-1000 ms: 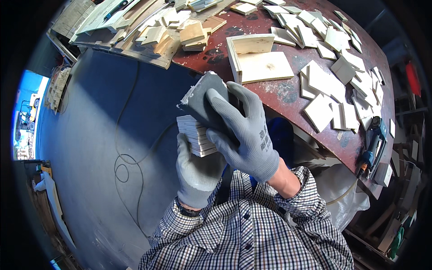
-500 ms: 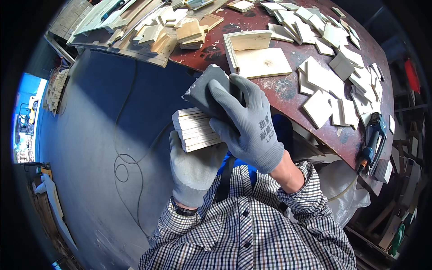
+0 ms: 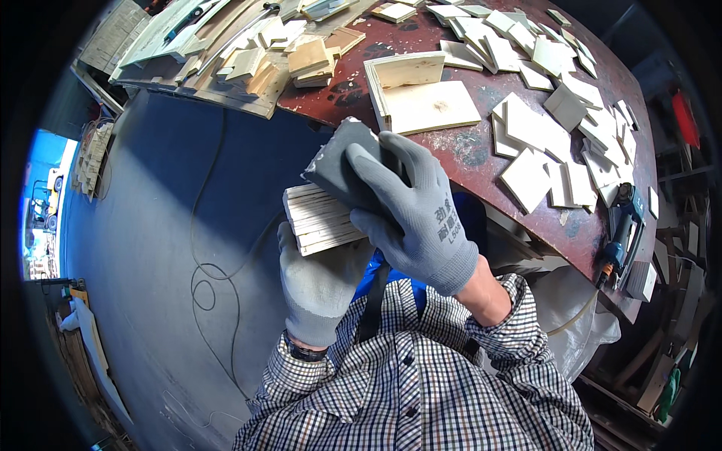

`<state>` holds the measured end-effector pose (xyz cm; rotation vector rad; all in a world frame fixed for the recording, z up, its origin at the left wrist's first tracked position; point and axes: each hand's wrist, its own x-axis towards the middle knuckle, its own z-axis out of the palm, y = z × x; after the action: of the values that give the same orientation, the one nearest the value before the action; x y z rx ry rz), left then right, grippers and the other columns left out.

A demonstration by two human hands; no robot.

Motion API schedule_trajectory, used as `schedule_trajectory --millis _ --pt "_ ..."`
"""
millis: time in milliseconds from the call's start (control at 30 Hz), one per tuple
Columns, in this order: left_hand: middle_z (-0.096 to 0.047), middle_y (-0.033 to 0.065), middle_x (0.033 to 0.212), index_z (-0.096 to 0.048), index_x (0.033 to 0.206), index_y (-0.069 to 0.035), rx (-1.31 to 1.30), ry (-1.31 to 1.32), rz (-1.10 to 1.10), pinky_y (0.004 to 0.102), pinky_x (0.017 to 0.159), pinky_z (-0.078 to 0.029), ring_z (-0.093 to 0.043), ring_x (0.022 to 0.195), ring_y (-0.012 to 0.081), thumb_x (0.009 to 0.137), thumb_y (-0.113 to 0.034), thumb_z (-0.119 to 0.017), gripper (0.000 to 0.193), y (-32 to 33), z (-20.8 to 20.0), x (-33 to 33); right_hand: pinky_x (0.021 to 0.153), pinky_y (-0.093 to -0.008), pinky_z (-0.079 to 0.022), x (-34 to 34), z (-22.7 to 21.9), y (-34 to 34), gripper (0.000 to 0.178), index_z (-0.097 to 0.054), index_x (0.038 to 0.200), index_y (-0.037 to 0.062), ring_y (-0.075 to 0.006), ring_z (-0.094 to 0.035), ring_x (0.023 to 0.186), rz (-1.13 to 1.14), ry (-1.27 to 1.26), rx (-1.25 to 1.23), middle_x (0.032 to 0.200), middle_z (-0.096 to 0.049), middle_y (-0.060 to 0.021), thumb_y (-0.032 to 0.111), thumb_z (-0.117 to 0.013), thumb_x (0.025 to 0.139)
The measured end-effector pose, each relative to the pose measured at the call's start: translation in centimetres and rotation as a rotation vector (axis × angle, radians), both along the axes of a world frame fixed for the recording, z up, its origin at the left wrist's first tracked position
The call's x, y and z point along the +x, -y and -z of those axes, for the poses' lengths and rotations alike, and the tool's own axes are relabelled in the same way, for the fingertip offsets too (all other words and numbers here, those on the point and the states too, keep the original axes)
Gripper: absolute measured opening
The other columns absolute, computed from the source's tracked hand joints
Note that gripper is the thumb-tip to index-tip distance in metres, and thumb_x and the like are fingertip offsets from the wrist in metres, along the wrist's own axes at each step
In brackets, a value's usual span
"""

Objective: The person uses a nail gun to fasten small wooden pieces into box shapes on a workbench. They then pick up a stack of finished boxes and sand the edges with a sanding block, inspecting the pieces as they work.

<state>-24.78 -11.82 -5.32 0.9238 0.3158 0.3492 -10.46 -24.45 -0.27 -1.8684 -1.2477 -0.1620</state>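
Note:
Over the floor in front of my body, my left hand (image 3: 320, 289), in a grey coated glove, grips a tight stack of thin wooden pieces (image 3: 322, 219) from below, their pale layered edges facing up. My right hand (image 3: 421, 214), gloved the same way, has its fingers wrapped round a dark grey sanding block (image 3: 342, 161) with ragged whitish edges. The block is tilted and lies against the far upper edge of the stack. Its underside is hidden, as are most of my left fingers beneath the wood.
A dark red worktable (image 3: 470, 154) stands ahead, strewn with pale wooden squares (image 3: 526, 180). An L-shaped wooden corner piece (image 3: 432, 105) sits near its edge. At right lies a blue-black air tool (image 3: 623, 233) with a hose. A thin cable (image 3: 197, 255) loops across the floor.
The sanding block and my right hand have shifted slightly down and left, closer over the stack's far edge. My left hand keeps its hold on the wood. The whole view has moved a little.

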Motion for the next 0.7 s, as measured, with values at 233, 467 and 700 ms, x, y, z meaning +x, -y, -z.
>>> schedule_trajectory --millis 233,467,700 --pt "-0.045 0.0260 0.160 -0.031 0.165 -0.005 -0.742 0.109 -0.103 0.0551 0.122 -0.045 -0.050 0.146 0.0404 0.107 -0.073 -0.033 0.090 -1.3 -0.2 -0.5 0.108 -0.0522 -0.048 -6.3 5.0 5.0 0.064 -0.065 0.144 0.0175 -0.0414 -0.058 0.132 -0.314 -0.057 -0.015 0.149 -0.052 -0.0274 0.029 -0.084 0.084" --pt "-0.055 0.0171 0.152 -0.043 0.159 -0.012 -0.642 0.038 -0.139 0.0527 0.115 -0.053 -0.059 0.138 0.0326 0.110 -0.069 -0.030 0.076 0.6 0.3 -1.9 0.109 -0.0482 -0.052 -4.3 3.9 1.9 0.061 -0.070 0.138 0.0349 -0.0356 -0.061 0.128 -0.183 0.245 0.118 0.145 -0.058 -0.0181 0.015 -0.079 0.081" --pt "-0.044 0.0159 0.163 -0.036 0.164 -0.016 -0.632 0.158 -0.049 0.0557 0.125 -0.038 -0.043 0.151 0.0364 0.109 -0.072 -0.029 0.079 0.2 1.0 -1.5 0.112 -0.0534 -0.046 0.7 3.1 2.5 0.070 -0.051 0.154 0.0005 -0.0473 -0.053 0.132 0.075 -0.021 0.124 0.148 -0.047 -0.0323 0.020 -0.077 0.092"
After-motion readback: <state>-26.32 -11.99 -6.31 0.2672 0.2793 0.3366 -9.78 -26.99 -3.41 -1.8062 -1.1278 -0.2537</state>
